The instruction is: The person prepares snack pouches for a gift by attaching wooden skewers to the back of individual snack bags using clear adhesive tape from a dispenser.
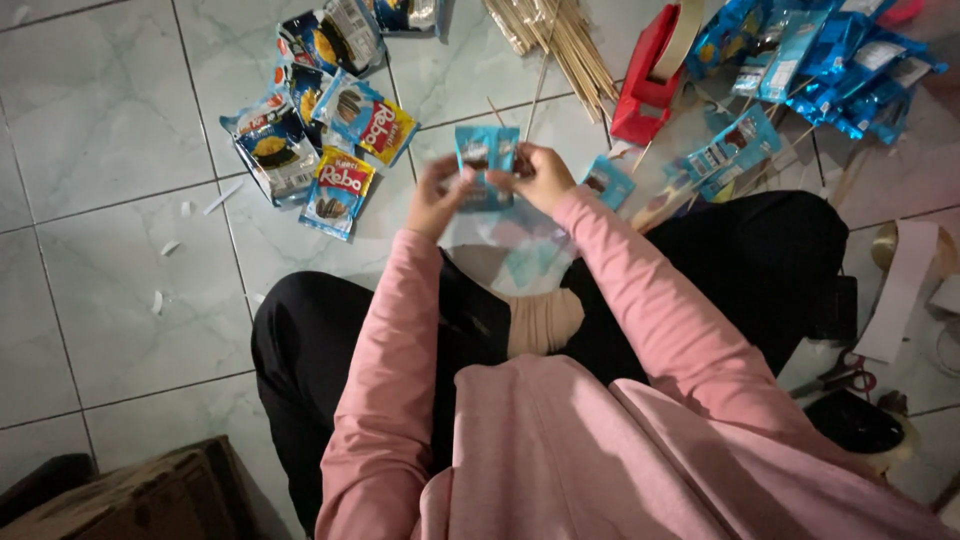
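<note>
**Both hands pinch one light-blue snack packet above the lap**

The left hand (437, 195) has its fingers closed on the left edge of a small light-blue snack packet (487, 160), and the right hand (541, 177) clamps the right edge, thumb in front. The packet is held upright between them, over the tiled floor (110, 110) just ahead of the crossed legs in black trousers (760, 250); both arms wear pink sleeves (400, 330).

Just right of the right hand lies one more light-blue packet (607, 182), flat on the tile. Further right, another of the same kind (735, 145) sits tilted, and beyond it a heap of darker blue packets (820, 60), too jumbled to count. To the left, about six seed packets in blue, yellow and red (320, 110) are spread in a loose cluster, each showing dark striped seeds. A bundle of thin wooden skewers (555, 35) fans out at the top, beside one red tape dispenser (648, 85). One pair of scissors (840, 378) lies at the right
</note>
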